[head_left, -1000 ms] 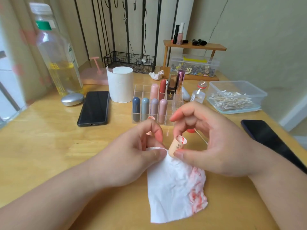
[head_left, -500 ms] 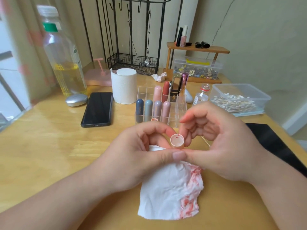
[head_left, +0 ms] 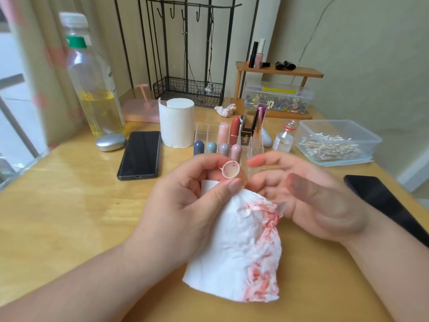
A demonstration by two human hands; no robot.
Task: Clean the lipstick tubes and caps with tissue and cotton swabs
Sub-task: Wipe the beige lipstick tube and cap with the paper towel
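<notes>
Head view showed the left hand (head_left: 185, 205) pinching a lipstick cap (head_left: 231, 169) at frame centre, smeared open end toward the camera, its body hidden behind the thumb. A red-stained tissue (head_left: 234, 252) hung from that grip. The right hand (head_left: 313, 201), blurred, held nothing, fingers loosely spread.

White tissue (head_left: 228, 249) with red smears; pale pink cap (head_left: 231, 169)
</notes>
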